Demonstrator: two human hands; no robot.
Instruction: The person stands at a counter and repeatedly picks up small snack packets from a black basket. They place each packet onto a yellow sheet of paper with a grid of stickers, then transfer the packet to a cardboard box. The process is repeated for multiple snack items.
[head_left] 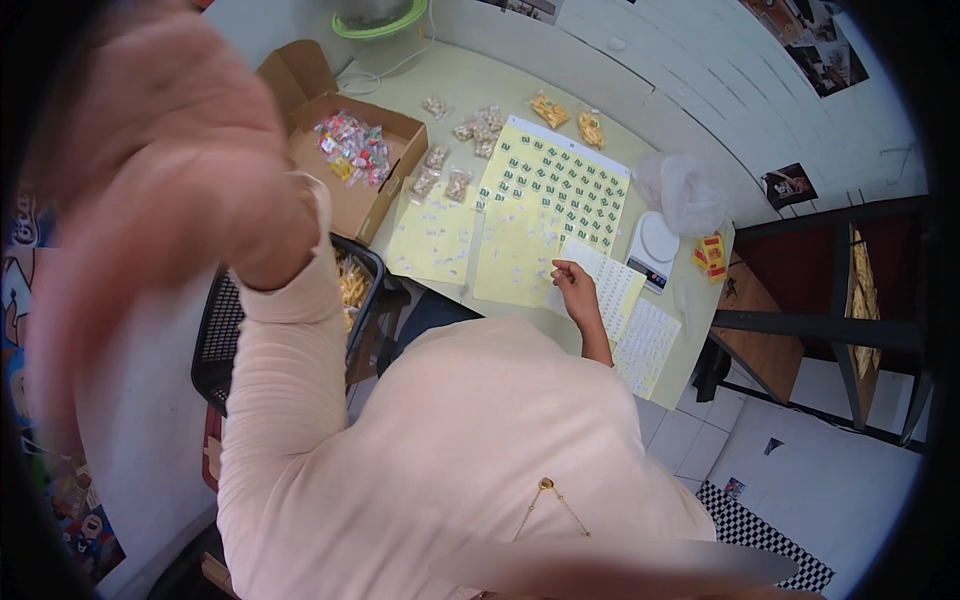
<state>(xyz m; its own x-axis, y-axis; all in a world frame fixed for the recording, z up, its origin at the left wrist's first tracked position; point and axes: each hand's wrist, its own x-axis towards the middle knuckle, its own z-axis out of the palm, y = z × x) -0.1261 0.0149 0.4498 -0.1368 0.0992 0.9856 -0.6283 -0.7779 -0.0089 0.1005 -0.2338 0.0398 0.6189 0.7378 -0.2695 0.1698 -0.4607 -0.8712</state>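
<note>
My left hand (170, 190) is raised close to the camera, large and smeared by motion. Its fingers cannot be made out, nor whether anything is in them. Over the table's near edge, my right hand (575, 290) rests by a white sheet of small labels (606, 280), its fingers loosely bent and nothing visible in them. Beyond it lies a yellow sheet with rows of green stickers (570, 180). Yellow backing sheets (515, 265) dotted with small white pieces spread to its left.
An open cardboard box (405, 140) holds colourful wrapped packets. Small clear bags (480, 125) and yellow snack bags (550, 110) lie farther back. A white scale (657, 240) stands right, beside a clear plastic bag (685, 190) and red-yellow packets (710, 258). A black basket (215, 340) sits left, below table height.
</note>
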